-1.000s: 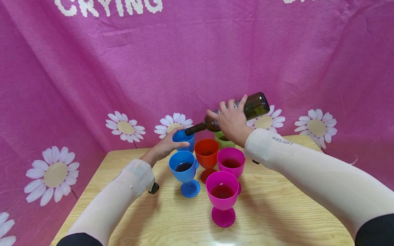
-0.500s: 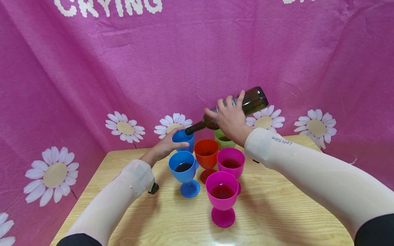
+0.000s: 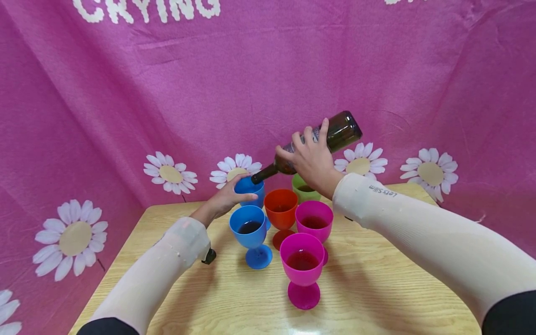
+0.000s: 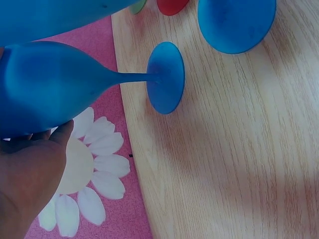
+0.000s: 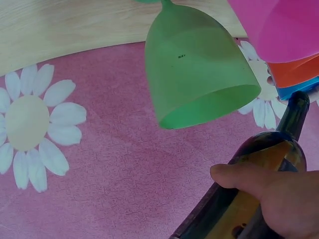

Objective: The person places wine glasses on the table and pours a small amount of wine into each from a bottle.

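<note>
My right hand [image 3: 311,158] grips a dark green glass wine bottle [image 3: 343,131] around its body. The bottle slants down to the left, its base raised, and its mouth is at the rim of the far blue goblet [image 3: 251,188]. My left hand [image 3: 226,197] holds that goblet by the bowl, fingers behind and thumb in front. In the left wrist view the goblet's foot [image 4: 166,78] rests on the table. The inside of this goblet is mostly hidden. The right wrist view shows the bottle neck [image 5: 295,114] reaching toward the blue rim [image 5: 299,88].
A nearer blue goblet [image 3: 247,235], an orange-red goblet [image 3: 281,207], a green goblet [image 3: 305,191] and two pink goblets, one behind [image 3: 314,223] and one in front [image 3: 302,260], stand close together with dark liquid inside. A pink daisy-patterned cloth [image 3: 268,83] hangs behind the wooden table [image 3: 377,279].
The bottle's base has risen and shifted slightly left, so the bottle tilts more steeply. Its mouth stays at the far blue goblet. My left hand has not visibly moved.
</note>
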The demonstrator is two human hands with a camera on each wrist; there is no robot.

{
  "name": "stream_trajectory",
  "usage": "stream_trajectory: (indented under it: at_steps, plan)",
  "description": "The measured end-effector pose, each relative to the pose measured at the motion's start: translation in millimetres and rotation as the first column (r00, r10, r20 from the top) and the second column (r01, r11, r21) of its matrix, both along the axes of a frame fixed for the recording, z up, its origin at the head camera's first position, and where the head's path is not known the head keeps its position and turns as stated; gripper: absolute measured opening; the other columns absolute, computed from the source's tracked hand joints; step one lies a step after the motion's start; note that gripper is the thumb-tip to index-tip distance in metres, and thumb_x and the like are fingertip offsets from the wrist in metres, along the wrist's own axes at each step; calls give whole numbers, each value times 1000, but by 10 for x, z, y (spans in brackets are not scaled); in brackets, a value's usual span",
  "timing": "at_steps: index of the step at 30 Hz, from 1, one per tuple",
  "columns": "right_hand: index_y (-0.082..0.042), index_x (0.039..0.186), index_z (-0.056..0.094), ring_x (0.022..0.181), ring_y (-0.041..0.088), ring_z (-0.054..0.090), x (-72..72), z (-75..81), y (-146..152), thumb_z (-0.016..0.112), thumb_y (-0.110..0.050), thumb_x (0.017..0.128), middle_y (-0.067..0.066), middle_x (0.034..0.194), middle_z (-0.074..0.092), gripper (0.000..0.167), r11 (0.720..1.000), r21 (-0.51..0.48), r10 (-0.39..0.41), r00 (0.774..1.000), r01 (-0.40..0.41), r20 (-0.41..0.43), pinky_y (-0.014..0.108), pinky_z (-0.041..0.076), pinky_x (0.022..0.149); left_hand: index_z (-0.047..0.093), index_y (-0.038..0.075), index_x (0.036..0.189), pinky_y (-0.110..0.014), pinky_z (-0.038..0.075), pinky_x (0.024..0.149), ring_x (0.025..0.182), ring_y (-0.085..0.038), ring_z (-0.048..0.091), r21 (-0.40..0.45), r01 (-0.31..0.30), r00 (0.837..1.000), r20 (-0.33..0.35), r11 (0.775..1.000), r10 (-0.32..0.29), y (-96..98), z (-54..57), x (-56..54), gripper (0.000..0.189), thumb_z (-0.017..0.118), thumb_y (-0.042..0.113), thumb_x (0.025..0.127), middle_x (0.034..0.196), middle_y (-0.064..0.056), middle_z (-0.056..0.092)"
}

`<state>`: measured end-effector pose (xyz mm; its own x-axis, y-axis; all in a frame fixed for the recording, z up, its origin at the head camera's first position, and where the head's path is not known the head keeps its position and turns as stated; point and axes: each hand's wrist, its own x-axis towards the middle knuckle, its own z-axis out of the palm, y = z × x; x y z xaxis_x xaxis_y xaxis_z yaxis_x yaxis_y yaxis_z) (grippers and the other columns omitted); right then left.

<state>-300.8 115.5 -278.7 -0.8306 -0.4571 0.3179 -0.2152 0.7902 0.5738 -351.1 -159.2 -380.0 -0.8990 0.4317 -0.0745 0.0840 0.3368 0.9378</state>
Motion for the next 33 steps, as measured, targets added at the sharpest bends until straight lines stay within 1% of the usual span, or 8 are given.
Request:
stream_trajectory:
  at_steps: [10, 15, 22, 33]
  plan:
    - [-40, 160, 31, 139, 50, 39, -2, -11, 0, 91, -38, 72, 25, 149, 45, 107, 1000, 5, 9, 1000, -9, -4, 85, 14, 110, 25, 15, 163, -63, 36, 116, 146, -46, 35, -2, 6, 1000, -7, 1000, -6, -6, -15, -10, 82, 73, 17, 96, 160, -20, 34]
    - [-40, 160, 32, 138, 50, 40, -6, -18, -4, 91, -39, 71, 25, 149, 45, 107, 1000, 11, 12, 1000, -11, -16, 84, 15, 110, 26, 15, 162, -63, 35, 116, 145, -46, 35, 0, 6, 1000, -8, 1000, -6, 0, -7, -12, 81, 73, 17, 96, 160, -20, 34]
    - [-40, 160, 32, 138, 50, 40, 4, -28, 2, 90, -42, 72, 25, 148, 45, 105, 1000, 11, 12, 1000, -12, -14, 85, 14, 109, 27, 15, 161, -64, 35, 116, 145, -46, 35, 0, 11, 1000, -10, 1000, -11, -1, 8, 3, 80, 73, 18, 96, 159, -20, 35]
    - [-40, 160, 32, 138, 50, 41, 8, -34, 5, 91, -37, 72, 25, 147, 47, 106, 1000, 0, 8, 1000, -8, -6, 85, 15, 109, 28, 15, 161, -63, 35, 116, 145, -45, 36, 8, 19, 1000, -7, 1000, -19, -14, -3, -8, 79, 73, 17, 96, 159, -20, 36]
